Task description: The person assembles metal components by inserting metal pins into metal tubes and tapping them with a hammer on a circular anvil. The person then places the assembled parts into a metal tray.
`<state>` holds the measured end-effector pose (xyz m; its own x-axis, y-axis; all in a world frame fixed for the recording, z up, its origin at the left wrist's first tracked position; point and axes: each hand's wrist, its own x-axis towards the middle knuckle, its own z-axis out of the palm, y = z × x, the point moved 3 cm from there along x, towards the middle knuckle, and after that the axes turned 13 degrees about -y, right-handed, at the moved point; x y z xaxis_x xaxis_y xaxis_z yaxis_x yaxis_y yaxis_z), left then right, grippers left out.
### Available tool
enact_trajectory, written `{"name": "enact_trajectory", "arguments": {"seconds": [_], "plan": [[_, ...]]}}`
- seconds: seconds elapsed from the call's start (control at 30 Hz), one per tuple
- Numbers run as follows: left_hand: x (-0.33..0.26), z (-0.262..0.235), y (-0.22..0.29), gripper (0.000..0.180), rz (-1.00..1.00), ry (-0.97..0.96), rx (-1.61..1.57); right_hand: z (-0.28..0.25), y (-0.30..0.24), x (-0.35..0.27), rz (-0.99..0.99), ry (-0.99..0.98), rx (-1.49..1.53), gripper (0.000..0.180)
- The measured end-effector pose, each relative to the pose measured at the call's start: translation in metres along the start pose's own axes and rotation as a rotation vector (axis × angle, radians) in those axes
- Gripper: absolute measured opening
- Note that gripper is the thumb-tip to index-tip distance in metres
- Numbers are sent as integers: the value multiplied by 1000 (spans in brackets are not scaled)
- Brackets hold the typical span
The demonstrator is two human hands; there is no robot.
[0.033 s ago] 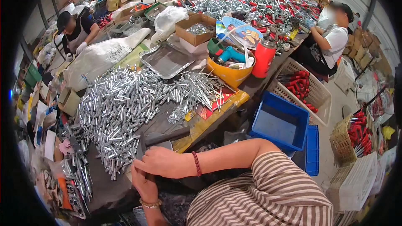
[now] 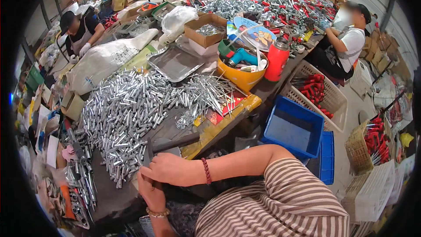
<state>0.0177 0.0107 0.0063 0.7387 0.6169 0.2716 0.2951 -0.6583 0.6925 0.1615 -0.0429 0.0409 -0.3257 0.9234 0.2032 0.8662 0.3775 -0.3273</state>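
While your right hand (image 2: 169, 169) bends inward at the near edge of the worktop (image 2: 112, 202), its fingertips meet those of your left hand (image 2: 150, 191), which rises from below. The fingers of both hands are curled, nearly closed; you cover whatever may be between them, so I cannot tell if you grip anything. Just beyond your fingers lies the heap of short silvery metal rods (image 2: 120, 123), spread over the worktop, its nearest pieces beside your knuckles. A dark hammer-shaped tool (image 2: 177, 143) lies just past your right hand. Thinner metal rods (image 2: 208, 92) are piled to the heap's right, below a metal tray (image 2: 175, 62) and near an orange-yellow bowl (image 2: 239, 77) holding a teal tool (image 2: 241, 56).
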Motion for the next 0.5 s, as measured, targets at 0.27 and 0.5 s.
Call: {"name": "enact_trajectory", "arguments": {"seconds": [0.27, 0.5], "plan": [[6, 0, -8, 18, 101, -15, 89, -24, 16, -33, 136, 197, -29, 21], [8, -3, 4, 16, -6, 9, -30, -30, 59, -48, 251, 95, -154, 35]]}}
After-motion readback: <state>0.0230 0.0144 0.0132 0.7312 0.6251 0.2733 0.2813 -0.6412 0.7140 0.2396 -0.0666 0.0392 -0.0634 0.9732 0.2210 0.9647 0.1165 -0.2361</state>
